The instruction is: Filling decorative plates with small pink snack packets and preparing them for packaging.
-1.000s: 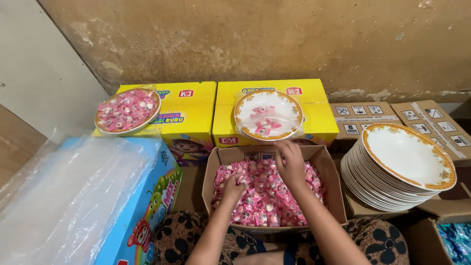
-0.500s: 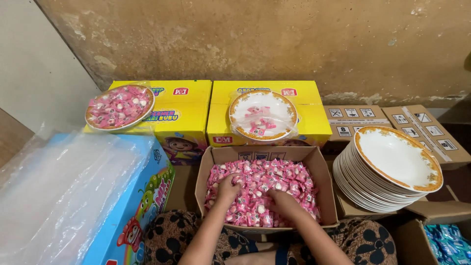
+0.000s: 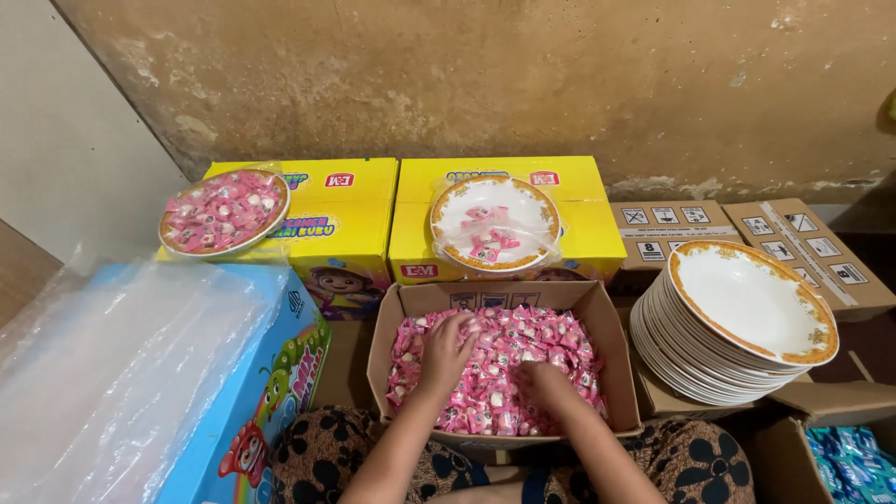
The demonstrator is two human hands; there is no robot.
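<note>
An open cardboard box (image 3: 614,343) in front of me is full of small pink wrapped sweets (image 3: 551,347). Both my hands are down in the sweets. My left hand (image 3: 446,355) lies spread over the left part of the pile. My right hand (image 3: 544,385) digs into the pile near the front, with its fingers curled among the wrappers. Behind the box, a plastic-wrapped plate (image 3: 495,223) with a few sweets rests on a yellow carton (image 3: 579,245). A second plate (image 3: 224,211) heaped with sweets sits on the left yellow carton (image 3: 347,233).
A tall stack of white plates with gold rims (image 3: 737,322) stands at the right on cardboard boxes (image 3: 812,252). A blue carton (image 3: 271,401) at the left carries clear plastic sheets (image 3: 121,364). A stained wall (image 3: 523,84) closes the back.
My right hand came back from the far plate and dropped into the sweets at the front of the box. My left hand stayed in the pile. The view shifted slightly.
</note>
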